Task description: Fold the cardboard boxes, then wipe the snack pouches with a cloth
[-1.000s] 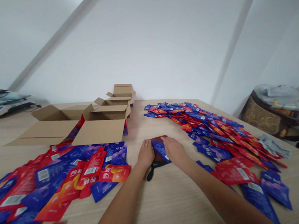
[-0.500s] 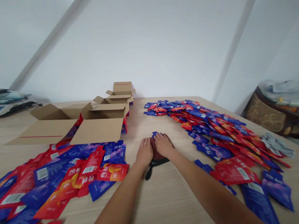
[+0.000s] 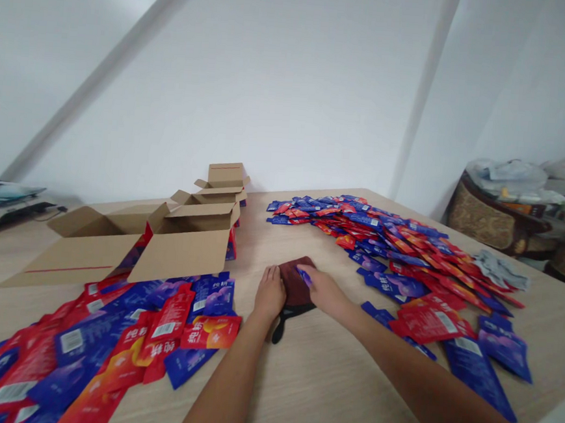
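A dark brown cloth (image 3: 298, 284) with black edging and a black loop (image 3: 277, 332) lies on the table in front of me. My left hand (image 3: 271, 293) rests along the cloth's left edge, fingers lying flat and pointing forward. Over the cloth's right side, my right hand (image 3: 326, 292) is closed on a blue pouch (image 3: 305, 277), most of which the hand hides. Near my left forearm, red and blue pouches (image 3: 166, 326) overlap in a spread heap.
Open cardboard boxes (image 3: 186, 248) stand in a row at the left. A large pile of red and blue pouches (image 3: 373, 235) covers the right side, with a grey glove (image 3: 500, 271) on its edge. A patterned chair (image 3: 482, 214) holds plastic bags beyond the table.
My right hand has lifted from flat on the cloth and now grips the blue pouch that lay there. More brown cloth shows. My left hand has stayed at the edge; the view has shifted slightly.
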A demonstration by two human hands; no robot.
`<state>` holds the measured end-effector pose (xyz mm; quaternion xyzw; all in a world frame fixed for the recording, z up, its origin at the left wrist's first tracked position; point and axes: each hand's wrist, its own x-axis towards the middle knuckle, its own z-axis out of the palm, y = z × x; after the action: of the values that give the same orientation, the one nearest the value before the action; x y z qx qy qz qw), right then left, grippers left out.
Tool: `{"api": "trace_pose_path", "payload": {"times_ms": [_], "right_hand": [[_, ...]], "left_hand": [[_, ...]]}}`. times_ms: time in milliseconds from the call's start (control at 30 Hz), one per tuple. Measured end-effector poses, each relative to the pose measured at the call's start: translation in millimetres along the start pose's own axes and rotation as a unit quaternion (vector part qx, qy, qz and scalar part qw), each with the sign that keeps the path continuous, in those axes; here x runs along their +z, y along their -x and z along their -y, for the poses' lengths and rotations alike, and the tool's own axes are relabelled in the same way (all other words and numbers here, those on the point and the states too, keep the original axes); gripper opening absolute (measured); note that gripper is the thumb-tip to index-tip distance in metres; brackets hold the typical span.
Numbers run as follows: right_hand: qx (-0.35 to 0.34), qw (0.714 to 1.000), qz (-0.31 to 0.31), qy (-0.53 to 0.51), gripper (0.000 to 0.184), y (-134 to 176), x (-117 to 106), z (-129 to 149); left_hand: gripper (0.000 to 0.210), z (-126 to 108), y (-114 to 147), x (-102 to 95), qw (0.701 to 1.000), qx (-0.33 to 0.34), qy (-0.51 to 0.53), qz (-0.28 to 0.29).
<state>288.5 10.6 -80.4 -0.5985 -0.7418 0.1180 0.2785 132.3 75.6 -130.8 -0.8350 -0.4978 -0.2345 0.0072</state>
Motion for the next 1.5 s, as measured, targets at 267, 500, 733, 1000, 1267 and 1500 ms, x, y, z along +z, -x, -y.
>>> {"api": "trace_pose_path", "payload": {"times_ms": [267,500,733,1000,1267,1500], "right_hand": [[0.064,0.994,-0.080,0.048,0.050,-4.4,14.9,-29.9],[-0.037,0.980,0.008,0.196,0.052,-5.9,50.8,-21.4],[-0.014,0.975,0.034,0.217,0.051,-55.2,44.0,-15.8],[-0.050,0.973,0.060,0.219,0.058,1.1,21.4,1.6],[0.006,0.976,0.063,0.207,0.047,14.6,2.3,13.5],[0.082,0.990,-0.034,-0.106,0.038,-42.4,3.3,38.6]], "left_hand": [[0.047,0.4,0.2,1.4,1.000,0.003,-0.016,0.009],[0.046,1.4,-0.8,5.5,1.000,-0.004,-0.011,0.002],[0.045,1.0,-1.0,4.1,1.000,-0.001,-0.007,0.002],[0.046,1.3,-1.7,2.8,1.000,0.002,-0.002,-0.002],[0.044,1.2,-0.7,3.9,1.000,0.001,0.007,-0.016],[0.044,4.2,-1.4,6.9,0.999,0.020,0.046,-0.011]]}}
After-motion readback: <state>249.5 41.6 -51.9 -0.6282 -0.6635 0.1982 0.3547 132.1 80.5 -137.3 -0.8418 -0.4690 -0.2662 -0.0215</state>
